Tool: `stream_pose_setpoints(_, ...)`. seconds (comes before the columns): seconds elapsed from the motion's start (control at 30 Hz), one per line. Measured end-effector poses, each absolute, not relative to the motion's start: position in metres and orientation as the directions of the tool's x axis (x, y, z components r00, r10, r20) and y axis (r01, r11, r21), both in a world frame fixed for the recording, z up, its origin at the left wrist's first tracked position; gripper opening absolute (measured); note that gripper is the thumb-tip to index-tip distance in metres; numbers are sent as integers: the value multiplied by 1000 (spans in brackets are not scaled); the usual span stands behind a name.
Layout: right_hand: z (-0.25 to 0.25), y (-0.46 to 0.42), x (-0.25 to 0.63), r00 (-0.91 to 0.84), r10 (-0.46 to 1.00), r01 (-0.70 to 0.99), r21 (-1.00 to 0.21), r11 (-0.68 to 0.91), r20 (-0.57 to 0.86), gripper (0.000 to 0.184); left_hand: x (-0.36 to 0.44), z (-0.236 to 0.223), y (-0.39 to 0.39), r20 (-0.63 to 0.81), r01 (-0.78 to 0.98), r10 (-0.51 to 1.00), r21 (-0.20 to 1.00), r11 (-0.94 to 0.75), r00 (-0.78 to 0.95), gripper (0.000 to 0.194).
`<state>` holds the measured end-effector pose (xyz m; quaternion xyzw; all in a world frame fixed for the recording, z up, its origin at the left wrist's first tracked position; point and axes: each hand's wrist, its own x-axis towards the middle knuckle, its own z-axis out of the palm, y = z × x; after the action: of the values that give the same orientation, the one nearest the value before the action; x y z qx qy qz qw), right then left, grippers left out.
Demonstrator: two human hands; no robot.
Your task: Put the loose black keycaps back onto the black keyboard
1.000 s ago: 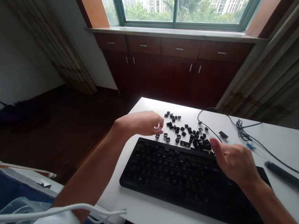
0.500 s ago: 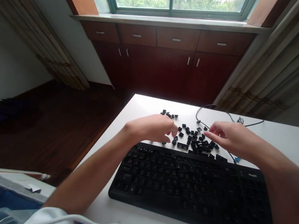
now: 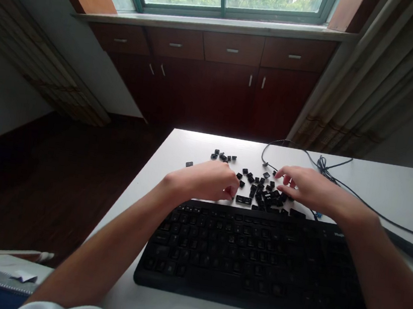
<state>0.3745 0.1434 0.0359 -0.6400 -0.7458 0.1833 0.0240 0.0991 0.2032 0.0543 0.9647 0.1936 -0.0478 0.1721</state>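
A black keyboard (image 3: 253, 259) lies on the white table (image 3: 377, 187) in front of me. Beyond its far edge is a scatter of several loose black keycaps (image 3: 258, 189). My left hand (image 3: 206, 182) rests at the left side of the pile with its fingers curled down onto the keycaps; what they pinch is hidden. My right hand (image 3: 306, 188) hovers over the right side of the pile, fingers bent and pointing left, touching the caps.
A black cable (image 3: 323, 165) loops across the table behind the keycaps. A dark bar-shaped object (image 3: 410, 250) lies at the right. Dark wooden cabinets (image 3: 217, 75) stand under a window, curtains hang at right, and wooden floor lies left of the table.
Both hands have moved onto the keycap pile, the right one swinging in from over the keyboard. The view has tilted down and shifted right.
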Motion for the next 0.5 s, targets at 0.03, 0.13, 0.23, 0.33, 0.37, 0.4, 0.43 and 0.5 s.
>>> stream_pose_setpoints(0.03, 35, 144, 375, -182, 964, 945, -304, 117, -193, 29, 99, 54, 203, -162, 395, 362, 307, -866, 918, 15)
stream_pose_setpoints(0.13, 32, 146, 375, -199, 964, 941, -308, 139, -175, 29, 99, 53, 202, -173, 414, 378, 281, -866, 909, 11)
stream_pose_setpoints(0.23, 32, 147, 373, -217, 961, 936, -316, 155, -173, 30, 99, 53, 201, -186, 422, 382, 276, -864, 905, 13)
stream_pose_setpoints(0.33, 35, 146, 372, -221, 957, 933, -325, 152, -186, 29, 98, 53, 202, -200, 417, 372, 290, -861, 907, 13)
stream_pose_setpoints(0.37, 37, 145, 372, -219, 957, 932, -330, 148, -190, 29, 97, 53, 202, -199, 412, 366, 300, -861, 909, 12)
stream_pose_setpoints(0.4, 39, 144, 372, -217, 957, 931, -335, 143, -194, 29, 97, 53, 202, -192, 406, 361, 309, -860, 912, 12)
stream_pose_setpoints(0.43, 41, 143, 372, -213, 957, 931, -340, 137, -198, 29, 97, 54, 202, -181, 399, 359, 316, -861, 916, 13)
stream_pose_setpoints(0.5, 46, 141, 372, -209, 954, 929, -347, 126, -214, 29, 98, 55, 201, -141, 388, 361, 313, -867, 922, 14)
